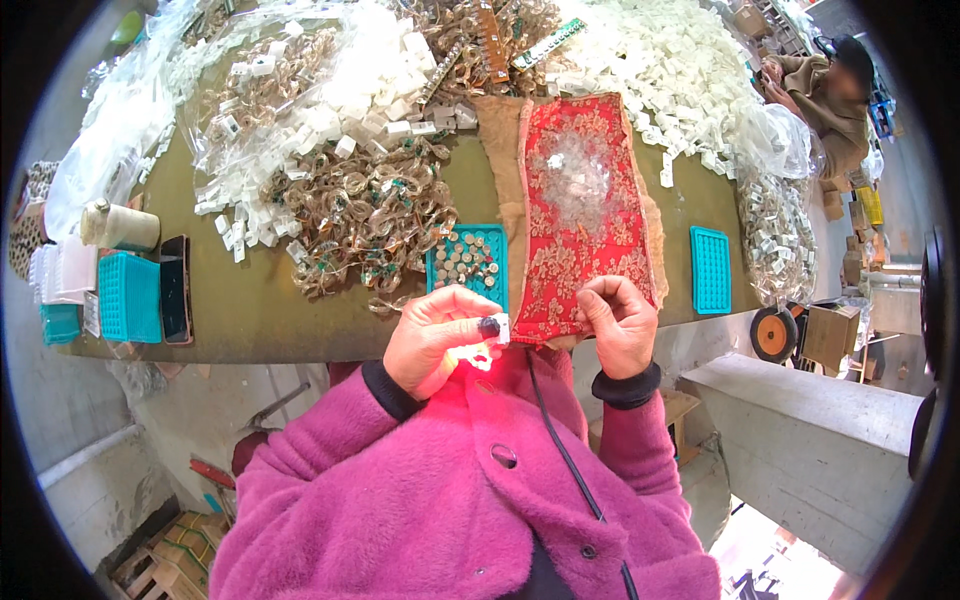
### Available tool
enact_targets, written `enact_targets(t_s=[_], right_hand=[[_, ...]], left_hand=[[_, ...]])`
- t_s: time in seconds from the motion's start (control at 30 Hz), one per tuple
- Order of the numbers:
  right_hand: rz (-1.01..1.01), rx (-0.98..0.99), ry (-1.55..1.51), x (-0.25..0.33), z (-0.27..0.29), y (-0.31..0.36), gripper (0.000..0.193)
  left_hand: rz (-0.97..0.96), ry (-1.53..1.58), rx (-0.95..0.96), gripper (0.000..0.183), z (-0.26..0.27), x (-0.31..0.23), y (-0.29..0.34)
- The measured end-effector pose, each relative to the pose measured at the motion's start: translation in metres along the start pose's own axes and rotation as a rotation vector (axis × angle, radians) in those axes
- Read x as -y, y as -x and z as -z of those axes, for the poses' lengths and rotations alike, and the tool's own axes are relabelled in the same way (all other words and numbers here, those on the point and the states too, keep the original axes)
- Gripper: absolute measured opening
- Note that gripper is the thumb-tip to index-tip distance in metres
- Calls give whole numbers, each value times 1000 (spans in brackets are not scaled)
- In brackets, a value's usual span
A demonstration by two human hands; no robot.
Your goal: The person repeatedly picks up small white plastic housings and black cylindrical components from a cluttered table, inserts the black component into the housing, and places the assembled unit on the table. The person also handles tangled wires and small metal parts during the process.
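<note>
Between thumb and fingers, my left hand (432, 345) grips a small white plastic piece (501, 327). A dark wrap covers the thumb tip, and a red glow shines under these fingers. My right hand (622, 322) is closed in a pinch over the near right corner of a red floral cloth (560, 275); whatever its fingertips hold is too small or hidden to make out. On the cloth lies a patch of small clear pieces (577, 180). Just beyond my left hand sits a turquoise tray (497, 240) with several small round parts in it.
Heaps of wire-like coiled parts (365, 215) and white plastic pieces (660, 70) cover the far table. Another turquoise tray (711, 270) lies at right, near a filled clear bag (780, 235). A phone (175, 290) and turquoise box (128, 298) stand left. A person (835, 110) sits far right.
</note>
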State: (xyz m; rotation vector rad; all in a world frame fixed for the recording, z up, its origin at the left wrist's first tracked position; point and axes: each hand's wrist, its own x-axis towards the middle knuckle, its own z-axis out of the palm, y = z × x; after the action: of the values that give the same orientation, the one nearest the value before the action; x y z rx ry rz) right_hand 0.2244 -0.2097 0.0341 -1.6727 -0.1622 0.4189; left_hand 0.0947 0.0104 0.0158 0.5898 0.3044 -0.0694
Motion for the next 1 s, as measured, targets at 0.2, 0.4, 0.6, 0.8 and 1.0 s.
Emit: enact_targets(t_s=[0.2,0.4,0.6,0.8,1.0], right_hand=[[-116,85,-289,15,-10,11,10],[-36,152,-204,15,-18,14,15],[26,65,-154,16,-27,17,8],[134,27,196,5,-26,0,7],[123,-86,811,-5,19,-35,7]], left_hand=[[17,69,36,15,-13,1,-9],[88,18,-14,13,-14,-5,-7],[74,0,-16,19,-13,2,-12],[97,10,-22,21,-10,4,-15],[95,18,-42,20,-5,5,-16]])
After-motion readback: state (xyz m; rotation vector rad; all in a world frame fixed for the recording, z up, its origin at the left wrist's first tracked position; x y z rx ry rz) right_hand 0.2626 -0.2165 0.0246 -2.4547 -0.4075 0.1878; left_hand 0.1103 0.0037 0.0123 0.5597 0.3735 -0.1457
